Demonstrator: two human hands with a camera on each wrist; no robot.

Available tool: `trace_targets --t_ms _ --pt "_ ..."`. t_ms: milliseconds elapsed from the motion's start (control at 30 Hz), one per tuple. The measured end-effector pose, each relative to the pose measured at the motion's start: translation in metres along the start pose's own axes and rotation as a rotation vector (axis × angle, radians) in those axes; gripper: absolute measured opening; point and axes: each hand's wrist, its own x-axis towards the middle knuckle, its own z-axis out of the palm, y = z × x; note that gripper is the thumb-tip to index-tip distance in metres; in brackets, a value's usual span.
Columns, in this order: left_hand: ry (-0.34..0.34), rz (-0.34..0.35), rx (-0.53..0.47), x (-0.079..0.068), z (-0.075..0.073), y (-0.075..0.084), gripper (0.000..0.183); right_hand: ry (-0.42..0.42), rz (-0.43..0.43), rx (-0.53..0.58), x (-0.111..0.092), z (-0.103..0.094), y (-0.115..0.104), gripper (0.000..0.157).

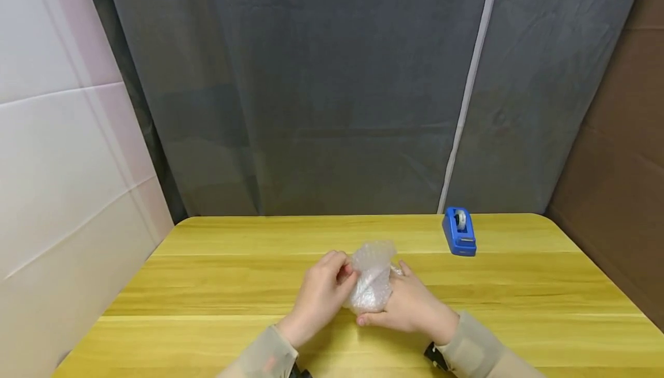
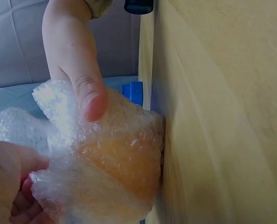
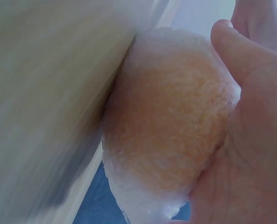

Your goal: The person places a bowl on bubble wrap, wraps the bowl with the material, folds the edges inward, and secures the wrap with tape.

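Observation:
A bundle of clear bubble wrap point(image 1: 370, 288) sits on the wooden table between the two hands. Something rounded and orange-brown shows through the wrapped bundle point(image 3: 169, 112) in both wrist views; its kind is hidden by the layers. On the left side, my left hand point(image 1: 321, 286) pinches a loose edge of the wrap between thumb and fingers. My right hand point(image 1: 412, 306) grips the bundle from the right, thumb on the near side and fingers partly hidden at the far side. In the left wrist view, the right thumb point(image 2: 93, 100) presses on the wrap's surface.
A blue tape dispenser point(image 1: 459, 234) with a roll of clear tape stands toward the table's back right. A dark grey curtain point(image 1: 337, 90) hangs behind the wooden table point(image 1: 218, 286). White cloth point(image 1: 67, 153) is at left, a brown panel point(image 1: 617, 153) at right.

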Motion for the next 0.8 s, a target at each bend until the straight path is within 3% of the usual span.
trace_targets --t_ms 100,167,267,367,600,800 --pt "-0.013 0.013 0.009 -0.005 -0.004 0.0 0.023 0.008 -0.003 0.021 0.002 0.002 -0.002 0.081" --pt "-0.042 0.019 0.034 -0.009 -0.006 0.002 0.037 0.013 -0.007 0.004 0.003 0.002 -0.003 0.08" --pt "-0.092 0.018 0.078 -0.013 -0.006 0.005 0.06 0.023 -0.017 -0.082 0.003 0.003 -0.005 0.077" --pt "-0.113 0.009 0.12 -0.014 -0.003 0.009 0.07 0.047 -0.028 -0.166 0.002 0.004 -0.006 0.072" --pt "-0.114 0.039 0.224 -0.019 0.006 0.011 0.057 0.082 -0.082 -0.192 0.0 0.006 -0.005 0.068" --pt "-0.091 0.052 0.23 -0.02 0.005 0.012 0.048 -0.028 -0.135 -0.106 -0.001 -0.005 -0.001 0.072"
